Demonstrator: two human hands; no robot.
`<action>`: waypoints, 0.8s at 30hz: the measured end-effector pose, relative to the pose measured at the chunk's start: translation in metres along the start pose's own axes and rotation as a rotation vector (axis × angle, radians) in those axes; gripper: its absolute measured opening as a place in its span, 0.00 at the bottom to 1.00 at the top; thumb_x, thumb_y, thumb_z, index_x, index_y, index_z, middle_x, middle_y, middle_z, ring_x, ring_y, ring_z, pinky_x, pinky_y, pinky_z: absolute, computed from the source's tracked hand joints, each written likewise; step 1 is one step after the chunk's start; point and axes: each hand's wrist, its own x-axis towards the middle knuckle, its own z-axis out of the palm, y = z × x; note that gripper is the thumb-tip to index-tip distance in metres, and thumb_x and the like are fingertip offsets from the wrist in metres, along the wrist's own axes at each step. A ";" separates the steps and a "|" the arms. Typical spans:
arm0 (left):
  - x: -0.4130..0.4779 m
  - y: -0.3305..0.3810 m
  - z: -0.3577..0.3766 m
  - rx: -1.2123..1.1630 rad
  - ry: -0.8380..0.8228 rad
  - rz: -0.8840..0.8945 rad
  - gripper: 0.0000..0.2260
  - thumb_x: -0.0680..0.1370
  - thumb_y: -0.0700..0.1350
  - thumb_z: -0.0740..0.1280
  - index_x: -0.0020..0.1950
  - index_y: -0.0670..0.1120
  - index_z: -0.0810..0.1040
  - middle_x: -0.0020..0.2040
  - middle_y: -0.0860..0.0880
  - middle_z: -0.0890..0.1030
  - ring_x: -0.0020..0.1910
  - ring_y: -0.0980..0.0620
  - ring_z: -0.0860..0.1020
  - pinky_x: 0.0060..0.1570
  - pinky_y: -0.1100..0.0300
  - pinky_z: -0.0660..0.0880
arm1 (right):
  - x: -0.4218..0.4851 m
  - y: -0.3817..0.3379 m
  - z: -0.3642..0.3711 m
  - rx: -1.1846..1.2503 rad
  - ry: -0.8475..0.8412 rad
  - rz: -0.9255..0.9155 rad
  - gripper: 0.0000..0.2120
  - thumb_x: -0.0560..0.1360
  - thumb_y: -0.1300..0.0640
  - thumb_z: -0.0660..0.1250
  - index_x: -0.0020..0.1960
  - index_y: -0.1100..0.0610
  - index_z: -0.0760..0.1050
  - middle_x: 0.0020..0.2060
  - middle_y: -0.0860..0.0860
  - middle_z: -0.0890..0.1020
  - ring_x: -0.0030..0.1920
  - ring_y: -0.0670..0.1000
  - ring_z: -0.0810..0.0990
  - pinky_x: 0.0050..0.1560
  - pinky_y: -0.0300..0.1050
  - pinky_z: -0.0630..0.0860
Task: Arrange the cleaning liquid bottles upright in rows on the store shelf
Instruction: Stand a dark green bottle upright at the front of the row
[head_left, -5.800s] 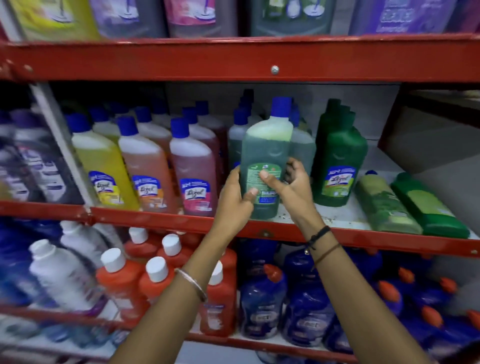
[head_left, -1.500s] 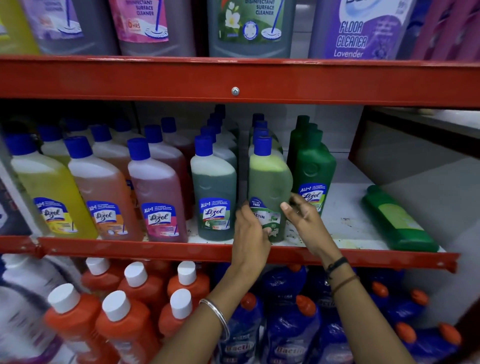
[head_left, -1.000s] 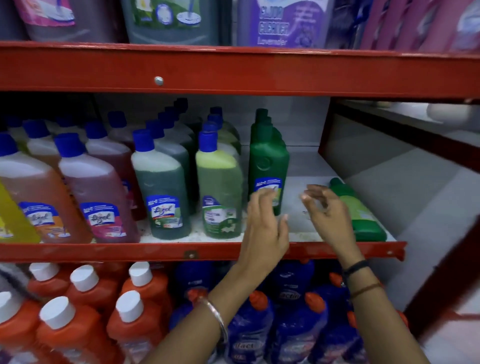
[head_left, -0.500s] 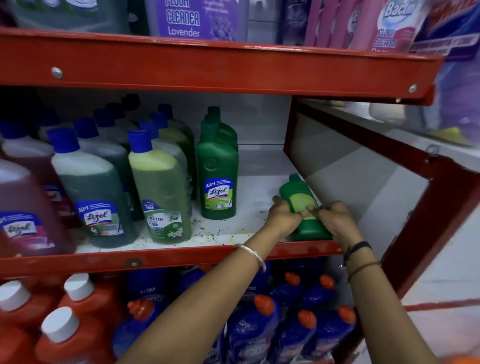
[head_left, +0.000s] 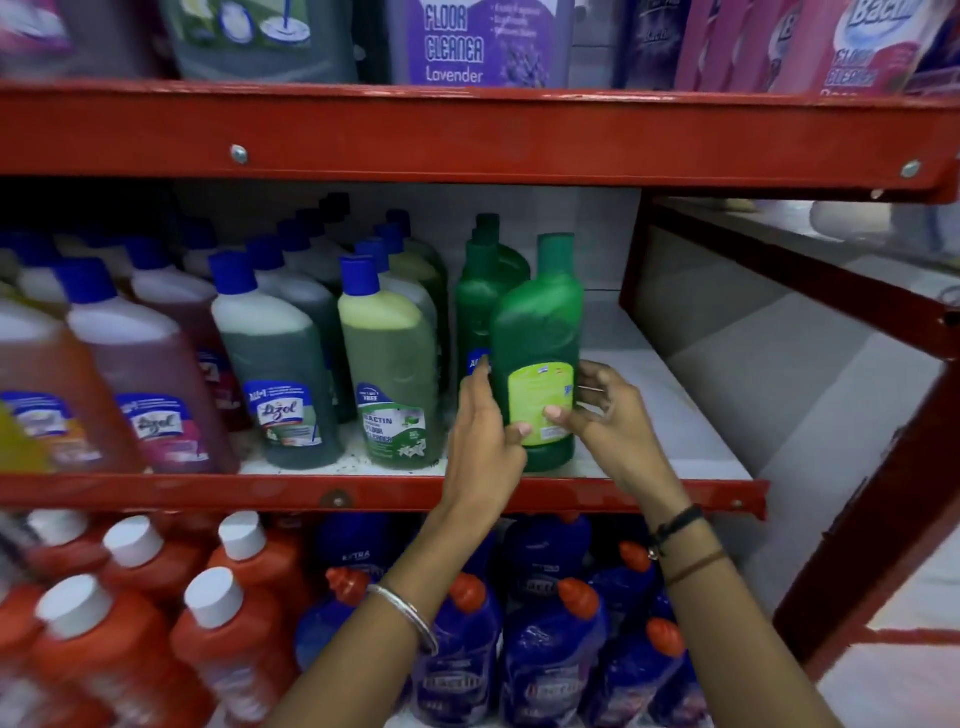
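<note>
Hands (head_left: 550, 421) around upright green bottle (head_left: 537, 332) on shelf (head_left: 675, 457)

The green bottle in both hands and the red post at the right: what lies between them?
Bare white shelf only, in the head view.

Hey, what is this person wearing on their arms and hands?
Both forearms are bare, with no sleeves or gloves in view. The left wrist carries a thin silver metal bangle. The right wrist has a black cord band and, just below it, a thin brown thread band.
</note>
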 end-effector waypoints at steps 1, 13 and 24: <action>-0.001 -0.005 -0.007 0.032 0.010 -0.005 0.33 0.73 0.36 0.68 0.73 0.42 0.55 0.70 0.44 0.66 0.68 0.45 0.68 0.61 0.59 0.65 | 0.001 0.003 0.010 -0.003 -0.023 0.004 0.23 0.68 0.67 0.72 0.60 0.57 0.71 0.55 0.55 0.80 0.55 0.52 0.79 0.53 0.40 0.78; -0.014 -0.025 -0.016 0.118 -0.055 0.018 0.21 0.72 0.45 0.71 0.58 0.42 0.65 0.58 0.43 0.71 0.53 0.42 0.76 0.50 0.48 0.75 | -0.015 0.006 0.045 -0.039 0.048 0.019 0.26 0.67 0.40 0.68 0.59 0.53 0.71 0.58 0.52 0.73 0.57 0.46 0.76 0.50 0.33 0.73; -0.014 -0.042 -0.017 -0.085 -0.209 0.096 0.29 0.74 0.41 0.67 0.71 0.41 0.57 0.69 0.43 0.63 0.66 0.52 0.65 0.67 0.63 0.61 | -0.020 -0.001 0.050 0.116 0.058 -0.041 0.16 0.74 0.54 0.67 0.60 0.56 0.70 0.51 0.45 0.80 0.51 0.45 0.82 0.49 0.35 0.78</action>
